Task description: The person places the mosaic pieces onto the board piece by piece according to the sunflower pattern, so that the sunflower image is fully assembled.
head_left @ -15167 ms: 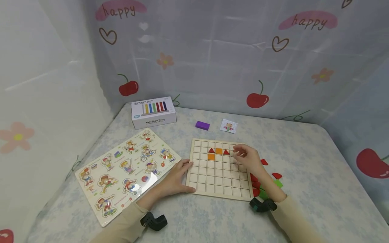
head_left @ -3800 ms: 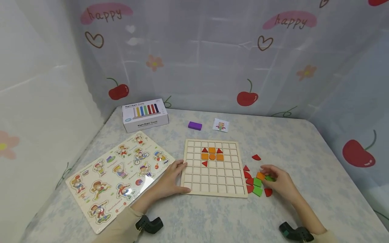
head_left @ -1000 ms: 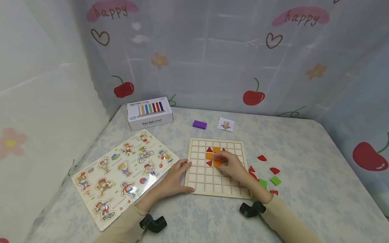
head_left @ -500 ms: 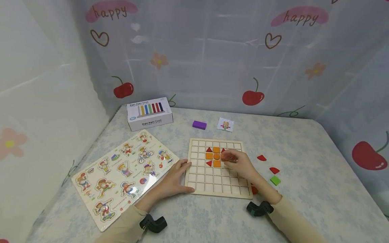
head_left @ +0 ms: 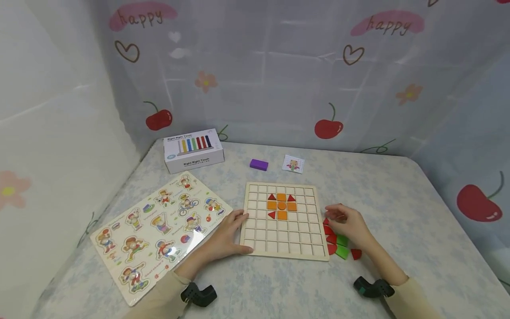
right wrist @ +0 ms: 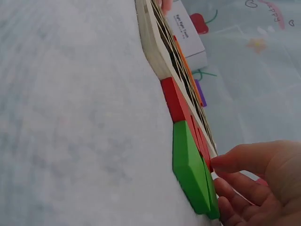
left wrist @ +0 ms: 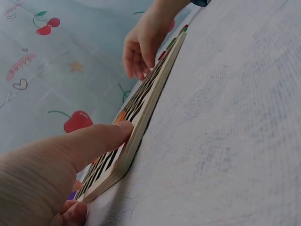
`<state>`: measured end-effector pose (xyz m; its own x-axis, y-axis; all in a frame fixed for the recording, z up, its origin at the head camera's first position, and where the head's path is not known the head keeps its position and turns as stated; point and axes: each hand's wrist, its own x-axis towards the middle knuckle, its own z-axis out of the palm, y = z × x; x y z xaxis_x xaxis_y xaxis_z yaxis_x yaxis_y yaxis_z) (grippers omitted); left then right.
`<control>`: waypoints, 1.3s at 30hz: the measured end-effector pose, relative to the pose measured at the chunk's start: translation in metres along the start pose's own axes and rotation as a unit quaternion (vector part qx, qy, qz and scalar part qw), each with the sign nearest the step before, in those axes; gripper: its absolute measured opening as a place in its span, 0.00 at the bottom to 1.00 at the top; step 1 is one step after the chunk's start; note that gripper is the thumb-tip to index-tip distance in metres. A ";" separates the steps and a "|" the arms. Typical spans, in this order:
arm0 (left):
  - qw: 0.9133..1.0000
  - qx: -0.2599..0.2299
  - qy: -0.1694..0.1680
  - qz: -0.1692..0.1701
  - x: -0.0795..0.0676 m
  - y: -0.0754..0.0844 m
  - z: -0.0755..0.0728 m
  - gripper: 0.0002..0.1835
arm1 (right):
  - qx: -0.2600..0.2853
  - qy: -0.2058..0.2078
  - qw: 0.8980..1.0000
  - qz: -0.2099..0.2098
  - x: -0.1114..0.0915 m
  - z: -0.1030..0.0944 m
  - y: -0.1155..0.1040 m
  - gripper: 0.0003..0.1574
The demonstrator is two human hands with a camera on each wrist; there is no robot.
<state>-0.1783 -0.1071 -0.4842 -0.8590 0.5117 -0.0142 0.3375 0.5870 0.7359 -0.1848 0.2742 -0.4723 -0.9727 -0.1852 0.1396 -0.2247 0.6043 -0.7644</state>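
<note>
A wooden grid board (head_left: 283, 239) lies flat before me. My left hand (head_left: 223, 237) rests at its left edge; in the left wrist view the thumb (left wrist: 101, 140) lies straight over the rim. In the upper cells sit several orange squares (head_left: 282, 215), an orange circle (head_left: 281, 206) and red triangles (head_left: 291, 198). At the board's right side my right hand (head_left: 348, 223) hovers low over loose pieces, fingers loosely bent. Its thumb tip overlaps the end of a red piece (right wrist: 174, 99) row in the right wrist view. Green pieces (head_left: 341, 252) lie beside it.
A puzzle board with cartoon figures (head_left: 161, 223) lies on the left. Behind stand a white box (head_left: 194, 153), a purple block (head_left: 259, 165) and a small pattern card (head_left: 293, 164). A lone red piece (head_left: 356, 254) lies right of the green ones.
An orange square now sits below the orange circle, where my right hand was working. That hand has moved right, off the board to the loose pieces. My left hand stays at the edge.
</note>
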 end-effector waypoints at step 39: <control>1.000 -0.003 0.004 -0.003 -0.001 0.001 0.001 0.54 | 0.062 0.019 0.998 -0.020 0.006 0.015 -0.025 0.27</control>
<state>-0.1765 -0.1067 -0.4846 -0.8639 0.5035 -0.0129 0.3309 0.5866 0.7392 -0.1841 0.2458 -0.4618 -0.9652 -0.1753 0.1939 -0.2567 0.4960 -0.8295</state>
